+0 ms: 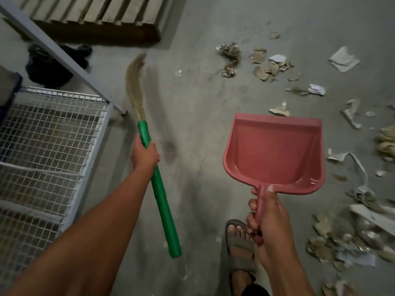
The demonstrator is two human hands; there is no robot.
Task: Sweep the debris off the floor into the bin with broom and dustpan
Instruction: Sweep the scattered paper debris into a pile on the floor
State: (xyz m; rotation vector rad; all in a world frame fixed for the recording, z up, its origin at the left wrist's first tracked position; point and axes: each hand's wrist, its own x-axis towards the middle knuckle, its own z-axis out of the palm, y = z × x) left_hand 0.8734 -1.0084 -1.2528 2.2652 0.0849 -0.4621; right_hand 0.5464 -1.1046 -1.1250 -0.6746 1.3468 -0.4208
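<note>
Left hand [145, 155] fisted on broom [157, 184], right hand [270, 221] wrapped round empty dustpan [274, 152] handle, both held off the floor, debris [265, 65] scattered ahead-right, bin not visible.

Green-handled broom [159, 189] with tan bristles, pink dustpan [275, 152], grey floor [192, 103].

Dustpan [275, 152]: pink plastic, smooth, glossy, highlights along rim. Broom [149, 150]: smooth green plastic sleeve over handle, slight sheen; head of dry, straw-like fibre, matt, blurred. Floor [196, 103]: grey concrete, matt, rough, stained dark in patches. Debris [267, 65]: crumpled paper, torn cardboard-like scraps, dull; some shiny foil-like bits. Cage [47, 133]: metal wire mesh, pale painted frame. Pallet [96, 16]: rough bare wood. Black cloth [53, 63]: matt, crumpled. Sandal [241, 248]: grey, matt straps.
</note>
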